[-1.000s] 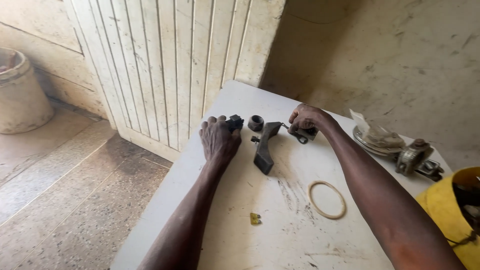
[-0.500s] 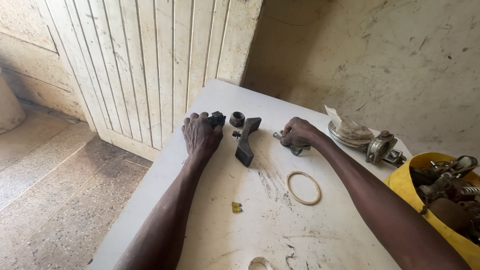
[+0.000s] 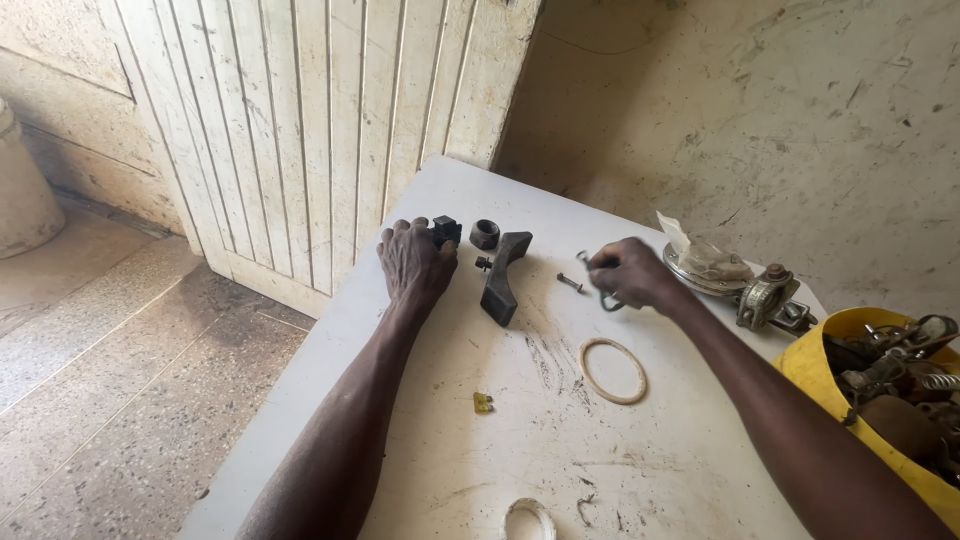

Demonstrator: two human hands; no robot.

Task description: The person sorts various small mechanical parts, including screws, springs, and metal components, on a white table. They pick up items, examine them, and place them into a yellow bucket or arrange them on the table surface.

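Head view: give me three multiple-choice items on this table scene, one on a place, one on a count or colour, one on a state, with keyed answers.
1. Where does the black lever lie?
A. Between the two hands
B. In the yellow bucket
C. On the floor

2. What colour is the bucket?
A. Blue
B. Yellow
C. White

3. What is the right hand doing?
A. Lying flat and empty
B. Gripping a small metal hook
C. Holding the ring

Answers:
1 A, it rests on the table between the left hand and the right.
2 B, its rim is yellow.
3 B, the fingers close on the hook; the ring lies apart.
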